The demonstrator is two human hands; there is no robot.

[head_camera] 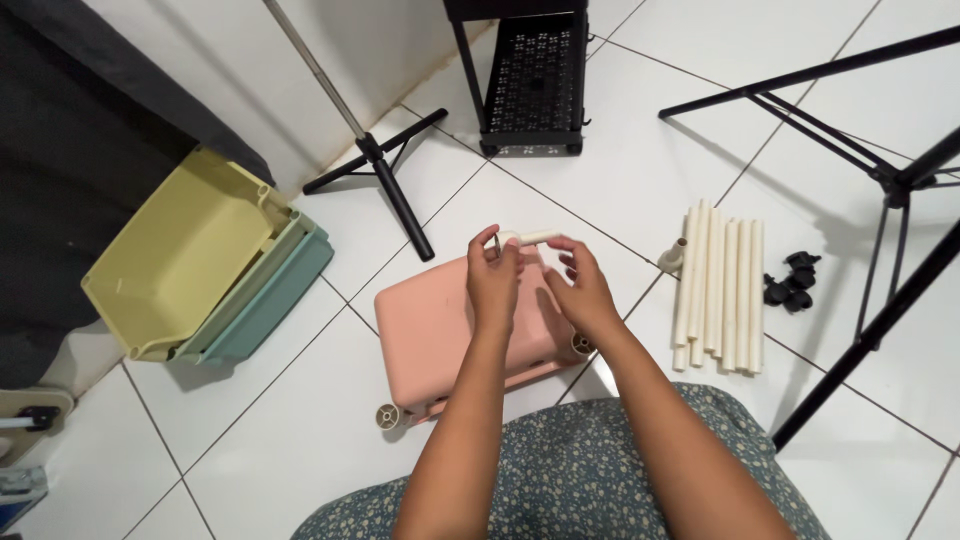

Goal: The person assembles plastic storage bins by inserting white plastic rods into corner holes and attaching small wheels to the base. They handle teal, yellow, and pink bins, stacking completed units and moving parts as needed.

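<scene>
A: Cream tube (535, 238), short one, sits at the centre of the frame just above the pink tray (440, 325). Left hand (493, 285) pinches its left end with thumb and fingertips closed on it.

B: Right hand?

A: Right hand (580, 290) is just beside the tube, fingers loosely curled and partly spread, fingertips near the tube's right part. Can't tell if they touch it.

B: Tray position?

A: Pink tray lies upside down on the white tile floor (300, 420), centre frame, under both hands. Small round sockets show at its lower left and right corners.

B: Around that?

A: Right of centre, a row of long cream tubes (720, 290) lies side by side on the floor. Just right of those, a small heap of black caster wheels (792, 282). Left of frame, yellow tray (180, 250) nested in a teal tray (270, 300), tilted against a dark cloth. Top centre, black rack (533, 80). Black tripod legs (880, 200) at right, another stand (375, 165) upper left of centre.
</scene>
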